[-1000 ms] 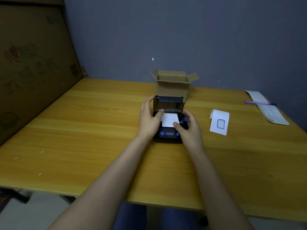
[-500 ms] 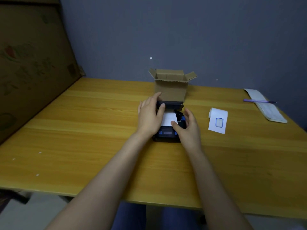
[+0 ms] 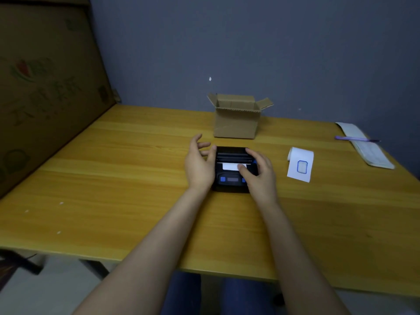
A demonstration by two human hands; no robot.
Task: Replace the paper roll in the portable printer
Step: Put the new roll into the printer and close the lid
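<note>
A small black portable printer [image 3: 229, 180] with blue buttons lies on the wooden table [image 3: 113, 178]. Its lid [image 3: 231, 152] is folded down, and a white paper strip [image 3: 229, 166] sticks out of the slot. My left hand [image 3: 200, 165] rests against the printer's left side with the fingers spread and lifted and the thumb near the lid's corner. My right hand [image 3: 260, 175] wraps the printer's right side, with its thumb pressing on the paper strip. A second white paper roll [image 3: 300, 164], with a blue-framed label on its loose end, lies to the right of the printer.
An open cardboard box [image 3: 236, 121] stands just behind the printer. A notepad [image 3: 370, 153] with a purple pen [image 3: 354, 139] across it lies at the far right. A large cardboard panel [image 3: 45, 87] leans along the table's left side. A grey wall is behind.
The printer's lid has swung from upright down onto the body, over the paper. My left hand let go of the lid and opened beside it. My right thumb stays on the paper strip.
</note>
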